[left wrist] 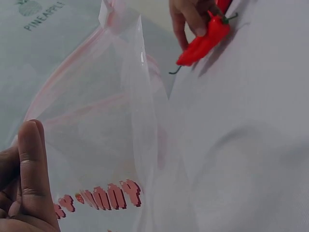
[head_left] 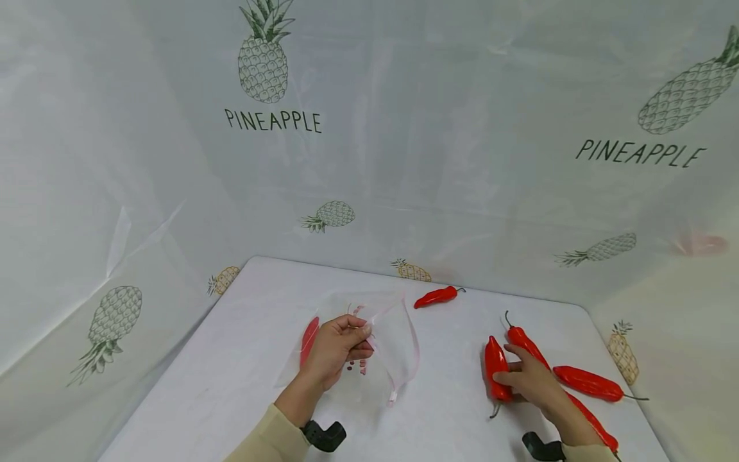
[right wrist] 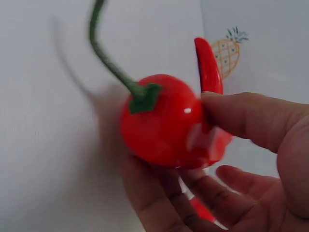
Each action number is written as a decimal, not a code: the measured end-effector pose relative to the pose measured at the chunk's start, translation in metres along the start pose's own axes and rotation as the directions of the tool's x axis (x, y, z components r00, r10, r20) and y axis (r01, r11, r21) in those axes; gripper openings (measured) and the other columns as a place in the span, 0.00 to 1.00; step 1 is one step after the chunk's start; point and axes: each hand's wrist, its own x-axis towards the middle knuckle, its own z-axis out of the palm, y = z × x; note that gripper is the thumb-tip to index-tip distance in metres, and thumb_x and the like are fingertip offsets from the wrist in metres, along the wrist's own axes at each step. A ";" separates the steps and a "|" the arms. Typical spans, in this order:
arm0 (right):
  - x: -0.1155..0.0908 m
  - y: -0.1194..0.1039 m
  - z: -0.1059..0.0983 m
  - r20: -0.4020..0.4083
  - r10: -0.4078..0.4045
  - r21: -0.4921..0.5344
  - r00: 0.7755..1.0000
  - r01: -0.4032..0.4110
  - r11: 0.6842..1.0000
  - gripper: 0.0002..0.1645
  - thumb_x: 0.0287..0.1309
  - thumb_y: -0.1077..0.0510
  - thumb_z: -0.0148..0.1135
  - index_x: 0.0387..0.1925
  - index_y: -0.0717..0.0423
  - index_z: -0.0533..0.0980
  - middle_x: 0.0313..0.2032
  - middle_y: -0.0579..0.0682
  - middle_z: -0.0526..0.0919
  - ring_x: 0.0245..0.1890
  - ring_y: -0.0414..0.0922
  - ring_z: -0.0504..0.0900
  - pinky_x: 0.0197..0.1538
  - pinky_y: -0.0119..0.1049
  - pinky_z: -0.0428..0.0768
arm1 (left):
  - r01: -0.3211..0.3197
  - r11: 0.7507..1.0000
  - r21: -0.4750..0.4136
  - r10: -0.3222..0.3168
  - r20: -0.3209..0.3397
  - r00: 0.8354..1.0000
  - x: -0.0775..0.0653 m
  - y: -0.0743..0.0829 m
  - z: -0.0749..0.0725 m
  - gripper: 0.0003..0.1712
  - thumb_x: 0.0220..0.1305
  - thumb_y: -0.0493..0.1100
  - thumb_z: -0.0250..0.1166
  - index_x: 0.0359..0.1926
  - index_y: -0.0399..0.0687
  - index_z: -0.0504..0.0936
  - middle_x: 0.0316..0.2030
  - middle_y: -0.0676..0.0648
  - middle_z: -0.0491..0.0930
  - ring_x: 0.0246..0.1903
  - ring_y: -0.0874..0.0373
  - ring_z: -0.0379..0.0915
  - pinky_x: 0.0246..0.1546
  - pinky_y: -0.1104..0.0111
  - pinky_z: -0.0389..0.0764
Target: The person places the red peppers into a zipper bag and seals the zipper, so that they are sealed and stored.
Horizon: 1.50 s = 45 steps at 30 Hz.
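Note:
My left hand (head_left: 335, 346) pinches the rim of a clear plastic zip bag (head_left: 407, 366) with a pink seal strip and pink lettering. The bag's mouth gapes toward the right, with a white slider (head_left: 393, 396) at one corner. A red chili pepper (head_left: 309, 340) shows through the bag's left part. On the right, my right hand (head_left: 531, 378) grips another red chili pepper (head_left: 494, 362) between thumb and fingers. Its curved green stem (right wrist: 108, 60) and rounded stem end face the right wrist camera.
Beside and beyond my right hand lie more chili peppers: one upper (head_left: 525, 339), one to the right (head_left: 589, 383), one nearer (head_left: 594, 423). A smaller chili (head_left: 437, 296) lies near the back edge of the white table (head_left: 439, 410). A pineapple-print sheet (head_left: 439, 160) hangs behind.

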 end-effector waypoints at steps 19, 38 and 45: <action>-0.007 -0.036 0.020 -0.147 -0.101 0.165 0.984 0.125 0.978 0.56 0.62 0.54 0.75 0.81 0.58 0.52 0.68 0.72 0.68 0.65 0.69 0.72 0.46 0.51 0.92 | 0.000 1.000 -0.010 0.000 -0.001 1.000 0.002 0.003 0.000 0.10 0.72 0.37 0.69 0.48 0.36 0.82 0.32 0.47 0.85 0.28 0.59 0.86 0.38 0.67 0.91; -0.013 -0.067 0.032 -0.273 -0.259 0.160 0.926 0.309 0.937 0.54 0.67 0.57 0.72 0.84 0.45 0.51 0.68 0.67 0.74 0.62 0.66 0.80 0.46 0.48 0.92 | 0.001 1.000 0.001 -0.001 0.010 1.000 0.003 0.002 0.000 0.13 0.71 0.39 0.70 0.50 0.35 0.82 0.32 0.47 0.86 0.29 0.58 0.87 0.40 0.65 0.91; -0.018 -0.083 0.031 -0.268 -0.274 0.166 0.924 0.324 0.931 0.55 0.66 0.58 0.73 0.84 0.45 0.50 0.67 0.67 0.74 0.61 0.65 0.79 0.46 0.52 0.92 | -0.003 1.000 -0.002 0.003 0.016 1.000 0.003 0.003 0.001 0.12 0.72 0.38 0.70 0.50 0.35 0.82 0.32 0.47 0.86 0.29 0.59 0.87 0.39 0.66 0.91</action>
